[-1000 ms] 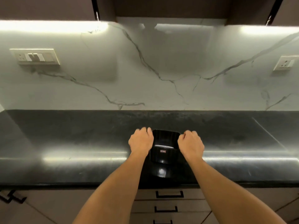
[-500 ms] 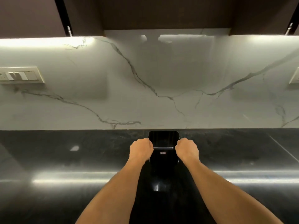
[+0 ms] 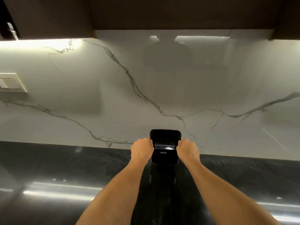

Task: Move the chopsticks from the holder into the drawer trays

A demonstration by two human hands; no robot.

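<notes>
1. Head view: both bare forearms reach forward over a dark, glossy surface point(image 3: 65, 168) that reflects strips of light.
2. Black holder point(image 3: 164, 154) sits upright on the surface, near its far edge, close to the white veined marble backsplash point(image 3: 146, 86). Rounded-rectangular mouth, small label on the near face. Interior reads dark; no chopsticks can be made out in it.
3. Left hand point(image 3: 142, 151): grip curled closed on the holder's left rim and side, knuckles up.
4. Right hand point(image 3: 187, 150): grip curled closed on the holder's right rim and side, mirroring the left.
5. Holder is held between the two hands; whether its base touches the surface or is just off it cannot be told, as its reflection merges with it.
6. Switch plate point(image 3: 11, 82) on the backsplash at far left, partly cut by the frame edge.
7. Dark overhead cabinet point(image 3: 162, 13) spans the top; a lit strip under it brightens the upper left of the backsplash.
8. Soft shadow of the person falls on the backsplash above the holder.
</notes>
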